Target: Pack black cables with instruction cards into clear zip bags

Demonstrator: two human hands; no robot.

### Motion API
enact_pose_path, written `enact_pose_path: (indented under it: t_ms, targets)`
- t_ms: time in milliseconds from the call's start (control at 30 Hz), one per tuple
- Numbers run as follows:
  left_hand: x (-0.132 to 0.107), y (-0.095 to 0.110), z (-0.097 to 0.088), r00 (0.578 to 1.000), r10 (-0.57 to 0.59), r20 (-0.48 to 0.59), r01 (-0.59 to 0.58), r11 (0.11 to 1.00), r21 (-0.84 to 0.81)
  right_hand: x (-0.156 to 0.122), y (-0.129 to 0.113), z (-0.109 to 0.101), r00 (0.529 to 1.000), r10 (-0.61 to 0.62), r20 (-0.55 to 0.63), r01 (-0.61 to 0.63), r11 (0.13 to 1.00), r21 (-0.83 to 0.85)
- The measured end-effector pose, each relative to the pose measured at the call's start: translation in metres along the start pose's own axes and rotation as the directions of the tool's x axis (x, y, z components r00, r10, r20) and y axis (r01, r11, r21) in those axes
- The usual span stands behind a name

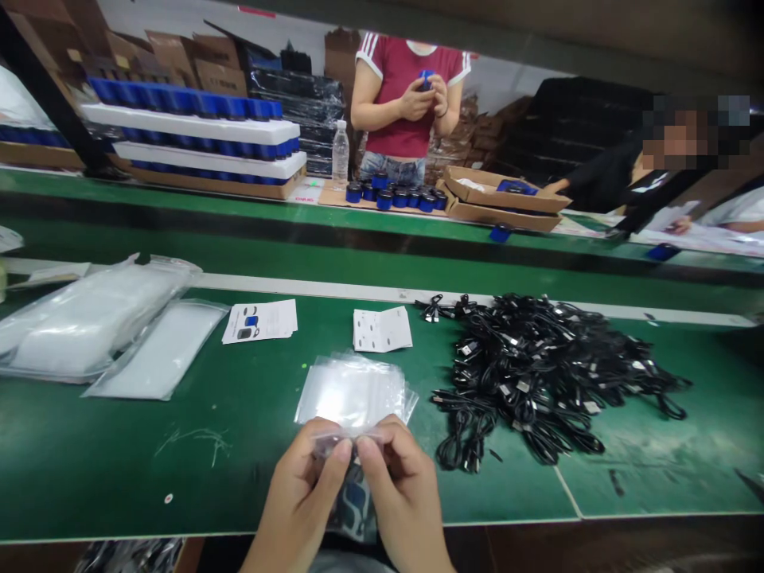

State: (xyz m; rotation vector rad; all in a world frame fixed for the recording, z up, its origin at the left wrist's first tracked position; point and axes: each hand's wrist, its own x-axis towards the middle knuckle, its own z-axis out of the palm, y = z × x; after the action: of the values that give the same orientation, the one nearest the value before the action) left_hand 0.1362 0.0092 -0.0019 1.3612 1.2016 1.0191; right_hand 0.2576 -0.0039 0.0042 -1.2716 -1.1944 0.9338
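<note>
The near part of the scene is being taken up by a green table [107,461], scuffed and crossed near the right by a pale seam, and its far side is being edged by one white strip [286,285]. Beyond it, a far bench [251,208] is being lined with goods, backed by stacked cartons [220,76].

One small clear bag [352,509], dark and blue inside, is being held upright at the table's near edge, its top being pinched by two hands: the left hand [302,489] and the right hand [406,489], thumbs side by side, fingers curled behind.

Just beyond, one stack of clear bags [349,390] is being kept flat, its number uncountable. Two paper piles are being laid farther off: printed cards [274,318] left, folded leaflets [391,328] right. Far left, at least two plastic packages [158,350] are being rested; to the right, countless black cables [525,366] are being heaped.

On the far bench, three tiers of blue containers [173,99] are being separated by two white layers [196,127]; one bottle [340,155] is being stood nearby. One blue object [426,77] is being held by a red-shirted person [394,79].
</note>
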Motion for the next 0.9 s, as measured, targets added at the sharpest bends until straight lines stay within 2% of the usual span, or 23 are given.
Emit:
enact_pose_path:
  t_ms: [133,267,533,633,733,900]
  targets:
    - [0.003,0.007,-0.007,0.997,0.006,0.072,-0.002,0.999,-0.045,0.006,-0.006,-0.012,0.999,0.014,0.048,-0.014,1.0,-0.003]
    - [0.003,0.011,-0.014,0.998,0.04,0.056,-0.041,0.999,0.015,0.006,-0.012,-0.016,0.996,0.02,0.082,-0.019,1.0,-0.005]
    - [0.0,0.028,-0.015,0.997,0.073,-0.011,-0.072,0.992,0.104,0.008,-0.02,-0.018,0.988,-0.115,0.105,0.123,0.99,-0.07]
    - [-0.001,0.027,-0.016,0.989,0.15,-0.016,-0.146,0.979,0.143,0.006,-0.02,-0.019,0.984,-0.127,0.123,0.139,0.986,-0.095]
    - [0.0,0.023,-0.018,0.977,0.212,0.03,-0.214,0.961,0.173,0.004,-0.019,-0.018,0.981,-0.108,0.163,0.128,0.985,-0.118]
    - [0.001,0.021,-0.019,0.978,0.19,0.088,-0.203,0.962,0.181,0.005,-0.019,-0.017,0.976,-0.131,0.173,0.16,0.973,-0.168]
